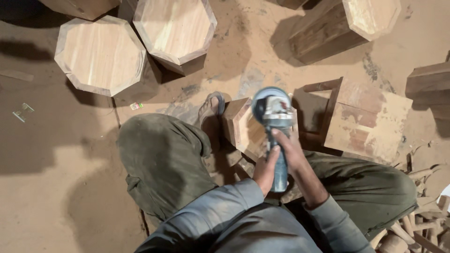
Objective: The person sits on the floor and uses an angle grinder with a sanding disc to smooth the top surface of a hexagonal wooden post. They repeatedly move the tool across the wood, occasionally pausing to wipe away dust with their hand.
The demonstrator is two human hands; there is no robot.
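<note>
Two hands grip one angle grinder [274,126] over a small eight-sided wooden block [243,129], which sits tilted on the sawdust floor [56,197] between the person's knees, one sandalled foot [211,107] braced just beside it. Bigger finished blocks stand well apart: a wide octagonal one [101,56] up left, another [176,30] next to it, a darker one [347,28] up right, and a flat panel with a frame [368,119] close on the right.

To grind this well, I'd judge the disc should meet the block's edge at a shallow angle, with light, even pressure, and the foot should keep the block from skating.

Down at the tool, the right hand [290,150] is wrapped around the grinder's body, fingers [277,137] closed tight on it. The left hand [266,171] closes on the handle from below. The disc end lies beyond the fingertips, resting over the block's top right edge; whether it touches the wood I cannot tell.
</note>
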